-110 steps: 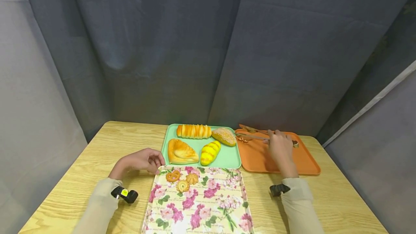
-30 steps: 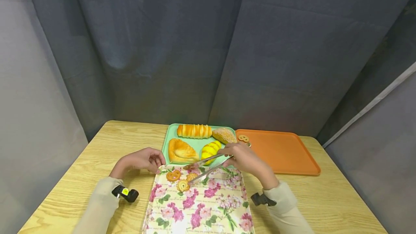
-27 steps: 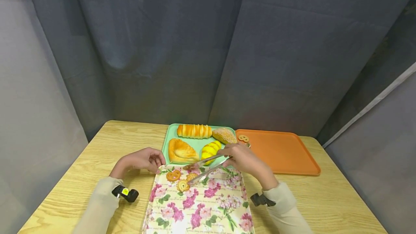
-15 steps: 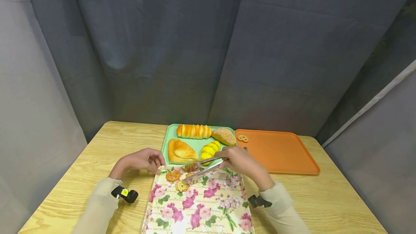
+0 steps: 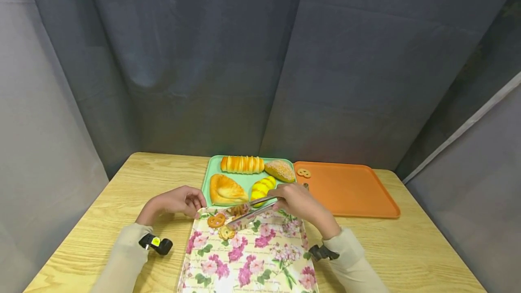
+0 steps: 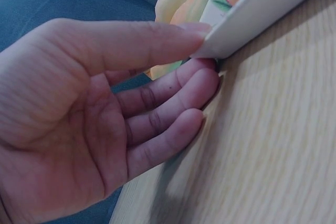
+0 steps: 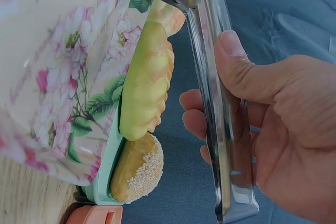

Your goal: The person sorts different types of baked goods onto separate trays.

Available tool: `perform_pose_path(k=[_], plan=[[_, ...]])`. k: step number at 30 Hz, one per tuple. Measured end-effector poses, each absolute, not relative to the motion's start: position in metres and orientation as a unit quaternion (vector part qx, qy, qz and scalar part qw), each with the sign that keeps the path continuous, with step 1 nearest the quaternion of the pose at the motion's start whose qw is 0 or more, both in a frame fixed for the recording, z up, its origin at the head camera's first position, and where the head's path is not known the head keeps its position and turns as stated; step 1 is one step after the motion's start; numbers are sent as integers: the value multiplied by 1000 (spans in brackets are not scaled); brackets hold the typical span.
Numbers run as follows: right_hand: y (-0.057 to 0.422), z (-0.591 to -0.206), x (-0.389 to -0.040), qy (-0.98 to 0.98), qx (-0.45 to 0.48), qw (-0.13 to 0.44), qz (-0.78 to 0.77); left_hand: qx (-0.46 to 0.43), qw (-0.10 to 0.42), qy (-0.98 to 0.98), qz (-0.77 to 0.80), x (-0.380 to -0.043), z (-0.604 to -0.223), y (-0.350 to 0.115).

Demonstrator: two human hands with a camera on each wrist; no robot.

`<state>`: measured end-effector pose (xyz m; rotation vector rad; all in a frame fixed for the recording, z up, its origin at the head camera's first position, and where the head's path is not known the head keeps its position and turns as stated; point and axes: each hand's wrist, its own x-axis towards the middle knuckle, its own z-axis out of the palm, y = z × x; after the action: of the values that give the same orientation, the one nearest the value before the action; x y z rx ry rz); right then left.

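Observation:
My right hand grips metal tongs, their tips low over the far left part of the flowered tray. Between the tong arms in the head view lies a star-shaped cookie, partly hidden by them. A pretzel and a round swirled cookie lie beside it on the tray. With thumb on the rim and fingertips against the outside, my left hand pinches the tray's far left corner; in the left wrist view the thumb touches the white edge.
Behind stands a green tray with a ridged roll, a folded pastry, a yellow striped bun and a seeded bun. An orange tray at right bears a small pretzel.
My right hand has brought the tongs from the orange tray to the flowered one, then slightly left, the arms closing in around the star-shaped cookie. My left hand stays at the corner.

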<state>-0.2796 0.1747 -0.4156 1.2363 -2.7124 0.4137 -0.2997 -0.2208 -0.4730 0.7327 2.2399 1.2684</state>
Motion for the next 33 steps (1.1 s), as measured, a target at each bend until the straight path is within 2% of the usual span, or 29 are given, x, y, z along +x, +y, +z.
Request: perform_pose_path(k=[33], plan=[[187,-393,-273,-895,407,105,152,268,225,816,460,-296,-468,-220]])
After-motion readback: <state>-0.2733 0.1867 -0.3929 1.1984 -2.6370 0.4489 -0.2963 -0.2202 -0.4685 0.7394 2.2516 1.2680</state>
